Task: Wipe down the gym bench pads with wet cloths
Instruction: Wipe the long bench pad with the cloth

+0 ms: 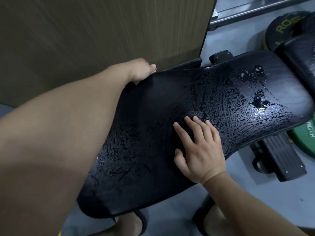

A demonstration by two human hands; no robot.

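Head view: pad [153,108] runs lower-left to upper-right. Our right hand [199,150] lies spread flat mid-pad; left hand [141,70] curls over its far edge. Beaded water [238,103] lies up-right.

One view only: head-worn and wide-angle. We look forward and steeply down from above the near end of the bench pad [153,108]. It runs from lower left to upper right and fills the middle of the frame.

Range is very close. Our left forearm [59,133] bulks across the lower-left quarter. The left hand [141,70] is at the pad's far edge, and the right hand [201,150] sits near centre.

Straight lines bow toward the margins. A brown panel [85,31] closes the upper left. Grey floor [247,193] and a green weight plate [305,138] sit at the right margin. Our feet [134,223] show at the bottom edge.
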